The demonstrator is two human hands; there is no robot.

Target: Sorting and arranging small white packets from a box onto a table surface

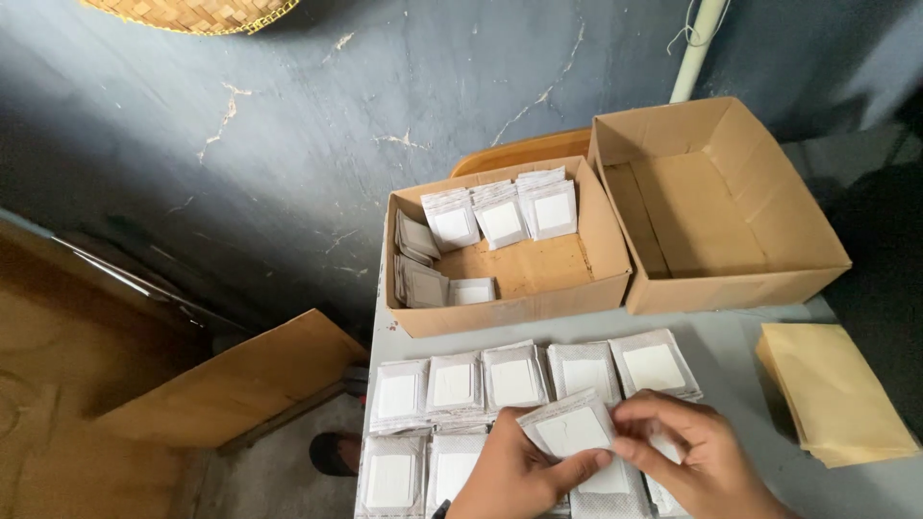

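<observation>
Both my hands hold one small white sachet [569, 430] above the grey table [740, 341]. My left hand [514, 478] pinches its lower left edge with thumb and fingers. My right hand [687, 452] grips its right side. Under the hands lie two rows of the same white sachets [514, 377], set side by side. The lower row is partly hidden by my hands.
A cardboard box [510, 309] with more sachets standing in stacks sits behind the rows. An empty cardboard box [716, 207] is to its right. A stack of yellow-brown envelopes [835, 389] lies at the right. A wooden board [231, 380] leans below the table's left edge.
</observation>
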